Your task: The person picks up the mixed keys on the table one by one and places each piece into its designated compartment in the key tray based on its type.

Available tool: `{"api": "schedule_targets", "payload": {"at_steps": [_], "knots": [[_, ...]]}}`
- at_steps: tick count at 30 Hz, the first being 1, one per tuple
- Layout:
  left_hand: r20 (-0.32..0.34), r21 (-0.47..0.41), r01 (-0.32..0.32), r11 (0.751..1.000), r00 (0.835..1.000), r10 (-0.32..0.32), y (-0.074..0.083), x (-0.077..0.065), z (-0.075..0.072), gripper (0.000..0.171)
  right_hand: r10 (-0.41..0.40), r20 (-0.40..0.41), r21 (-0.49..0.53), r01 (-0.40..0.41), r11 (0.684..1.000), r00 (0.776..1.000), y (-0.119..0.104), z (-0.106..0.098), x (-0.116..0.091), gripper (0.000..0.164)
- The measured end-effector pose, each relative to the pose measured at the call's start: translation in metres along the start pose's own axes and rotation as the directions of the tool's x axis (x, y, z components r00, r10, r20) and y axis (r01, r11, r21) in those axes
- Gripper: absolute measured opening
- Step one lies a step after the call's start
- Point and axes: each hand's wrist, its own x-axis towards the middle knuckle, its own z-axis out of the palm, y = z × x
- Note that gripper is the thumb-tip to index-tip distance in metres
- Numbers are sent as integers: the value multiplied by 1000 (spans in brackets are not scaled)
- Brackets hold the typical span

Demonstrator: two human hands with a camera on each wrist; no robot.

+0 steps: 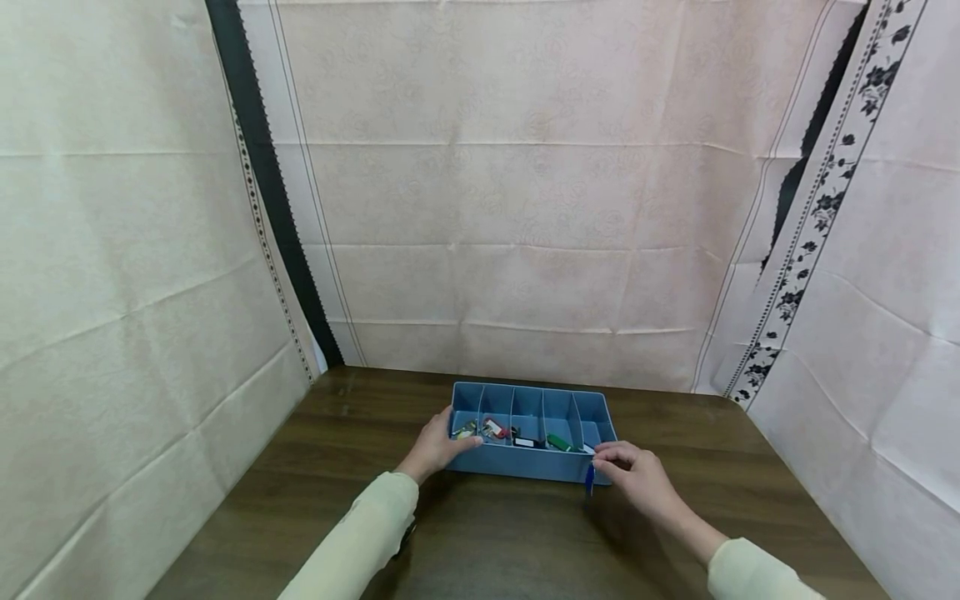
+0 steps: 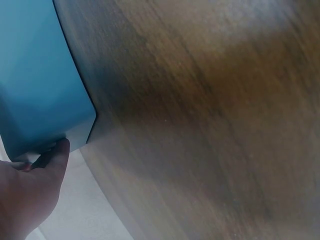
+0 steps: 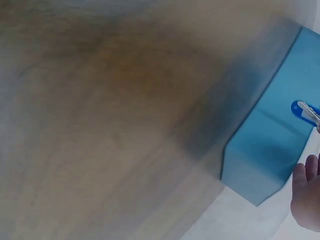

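Note:
A blue box (image 1: 517,464) with a row of several compartments stands on the table. At its left end my left hand (image 1: 433,447) grips the wall, thumb over the front rim. My right hand (image 1: 637,479) is at the front right corner and pinches a key with a blue key tag (image 1: 589,481), which hangs outside the front wall. In the right wrist view a metal key (image 3: 310,112) lies against that blue tag. Small tagged pieces lie in the compartments: yellowish ones (image 1: 466,430), a red one (image 1: 495,429), a black one (image 1: 527,442) and a green one (image 1: 558,442).
The brown wooden table (image 1: 502,542) extends around the box. Pale cloth (image 1: 525,192) hangs behind the table and along both sides, with a flowered border (image 1: 810,225) at the right.

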Motion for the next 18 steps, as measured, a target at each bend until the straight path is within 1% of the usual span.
{"api": "schedule_targets", "payload": {"at_steps": [3, 7, 10, 18], "knots": [[-1, -1, -1, 1000, 1000, 1, 0, -1, 0, 101, 3, -12, 11, -2, 1000, 1000, -5, -3, 3, 11], [-3, 2, -2, 1000, 1000, 2, 0, -2, 0, 101, -40, -36, -4, 40, 999, 999, -10, -7, 9, 10], [-6, 2, -1, 1000, 1000, 1, 0, -2, 0, 101, -54, -60, -16, 53, 998, 997, -12, -9, 15, 11], [-4, -6, -1, 1000, 1000, 1, 0, -2, 0, 99, -12, -115, -37, 8, 999, 993, -14, -12, 30, 24]]}}
